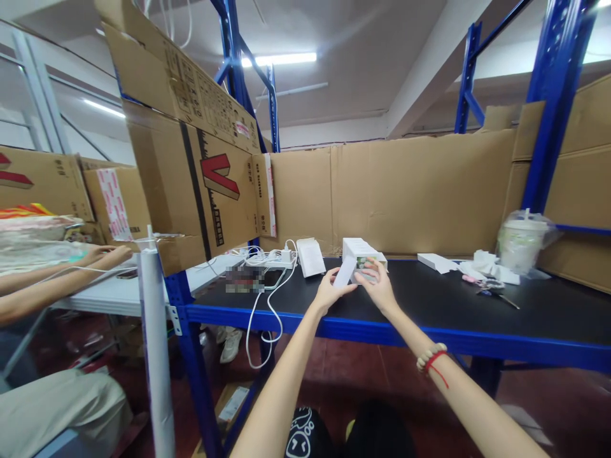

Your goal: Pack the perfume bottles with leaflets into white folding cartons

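On the black table top, close to its front edge, a white box [359, 247] lies with its near end toward me. My left hand [330, 291] pinches a flat white cardboard piece [344, 272] at the box's left near side; whether it is a flap of the box or separate, I cannot tell. My right hand [379, 285] has its fingers curled on the near right end of the same box. Something greenish and grey shows by those fingertips, too small to name. A white carton [310, 257] leans just left of the box.
A white power strip [281, 257] with tangled cables and a phone [274, 278] sit at the left. On the right are a flat white box [436, 263], crumpled paper [489, 266], scissors [499, 296] and a bagged cup [524, 242]. Cardboard walls [420, 191] enclose the table. A co-worker's arms [71, 280] show far left.
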`<state>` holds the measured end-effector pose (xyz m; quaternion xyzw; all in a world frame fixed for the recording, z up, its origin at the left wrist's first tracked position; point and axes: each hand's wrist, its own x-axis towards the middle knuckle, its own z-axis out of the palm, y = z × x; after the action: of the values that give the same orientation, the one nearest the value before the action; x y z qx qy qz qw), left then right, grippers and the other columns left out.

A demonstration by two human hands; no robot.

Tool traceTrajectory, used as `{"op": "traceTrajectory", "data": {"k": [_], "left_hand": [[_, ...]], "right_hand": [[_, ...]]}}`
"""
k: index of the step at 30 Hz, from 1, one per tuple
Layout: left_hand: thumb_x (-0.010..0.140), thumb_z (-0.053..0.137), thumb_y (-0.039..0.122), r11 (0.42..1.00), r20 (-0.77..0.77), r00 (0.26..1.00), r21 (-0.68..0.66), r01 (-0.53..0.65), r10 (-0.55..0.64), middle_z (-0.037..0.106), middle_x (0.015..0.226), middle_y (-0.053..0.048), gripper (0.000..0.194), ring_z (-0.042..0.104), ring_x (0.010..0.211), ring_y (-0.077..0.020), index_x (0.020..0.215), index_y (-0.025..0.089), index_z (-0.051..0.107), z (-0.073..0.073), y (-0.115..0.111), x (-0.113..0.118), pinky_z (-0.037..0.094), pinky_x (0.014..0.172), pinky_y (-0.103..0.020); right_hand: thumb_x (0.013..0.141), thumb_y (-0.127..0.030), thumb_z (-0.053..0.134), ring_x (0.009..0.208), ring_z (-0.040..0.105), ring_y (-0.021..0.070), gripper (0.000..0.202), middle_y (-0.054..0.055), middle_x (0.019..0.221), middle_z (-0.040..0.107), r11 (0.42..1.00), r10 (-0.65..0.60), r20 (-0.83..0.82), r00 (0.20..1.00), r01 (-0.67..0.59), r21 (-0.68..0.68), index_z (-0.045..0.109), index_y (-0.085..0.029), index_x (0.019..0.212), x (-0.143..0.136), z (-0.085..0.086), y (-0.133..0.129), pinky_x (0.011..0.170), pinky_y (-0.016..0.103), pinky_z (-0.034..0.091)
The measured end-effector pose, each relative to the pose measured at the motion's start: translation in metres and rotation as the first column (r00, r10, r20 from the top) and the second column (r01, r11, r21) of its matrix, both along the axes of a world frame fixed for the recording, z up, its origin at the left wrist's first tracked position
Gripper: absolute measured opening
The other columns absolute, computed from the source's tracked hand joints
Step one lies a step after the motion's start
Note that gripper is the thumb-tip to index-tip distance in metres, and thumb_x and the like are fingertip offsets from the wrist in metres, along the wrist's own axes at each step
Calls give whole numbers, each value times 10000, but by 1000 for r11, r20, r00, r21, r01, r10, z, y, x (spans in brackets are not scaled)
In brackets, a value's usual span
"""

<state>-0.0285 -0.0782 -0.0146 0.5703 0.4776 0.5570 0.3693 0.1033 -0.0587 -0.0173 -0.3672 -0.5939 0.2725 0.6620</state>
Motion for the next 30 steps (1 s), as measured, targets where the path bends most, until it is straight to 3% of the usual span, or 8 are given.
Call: {"op": "traceTrajectory", "data": {"k": [5,8,11,13,17,23,30], "left_hand": [[464,814,225,983,74,981,63,174,-179,643,895,-55,591,583,809,-161,1020,173,619,0,-3,-3,466,764,-290],[444,812,202,969,57,970,93,228,-234,668,879,-42,536,590,830,-172,954,166,654,-1,-4,-3,457,790,-295],[505,776,251,967,10,971,94,238,-240,679,789,-29,396,597,748,-173,875,148,680,-2,-5,-3,466,736,-300],[529,760,271,967,18,973,117,225,-229,683,776,-34,343,600,733,-175,839,144,690,-1,-5,-2,468,726,-299],[588,729,310,984,122,986,148,95,-114,690,835,-63,292,609,783,-178,830,151,694,1,-5,-2,468,746,-293],[678,633,422,990,156,988,142,-21,-1,672,754,-55,287,594,671,-149,741,149,694,2,-5,-2,452,606,-244],[675,626,452,985,220,973,144,-96,62,644,767,-38,324,579,658,-126,811,161,666,5,-5,-4,439,547,-211]], "right_hand": [[609,-381,664,932,628,233,577,85,1034,628,939,236,4,972,-227,-257,499,-255,1148,3,-1,3,726,374,555],[593,-362,686,914,636,226,597,69,964,660,903,350,37,936,-327,-280,501,-257,1151,5,-2,3,713,357,560],[573,-376,694,873,646,222,646,65,930,670,896,378,39,925,-355,-266,472,-245,1165,4,-4,4,698,364,559],[561,-382,691,866,644,223,664,73,955,662,925,316,27,948,-302,-229,454,-236,1164,3,-5,4,699,372,553],[577,-398,656,895,626,236,653,89,990,642,993,59,9,998,-57,-104,433,-222,1164,2,-4,2,758,399,525],[535,-397,660,1059,537,292,672,112,1109,567,974,-221,174,960,208,88,451,-209,1146,1,-2,-5,897,452,438],[493,-280,657,1050,522,304,692,119,1095,544,965,-232,437,869,149,217,447,-182,1145,-4,-2,-8,918,461,412]]}}
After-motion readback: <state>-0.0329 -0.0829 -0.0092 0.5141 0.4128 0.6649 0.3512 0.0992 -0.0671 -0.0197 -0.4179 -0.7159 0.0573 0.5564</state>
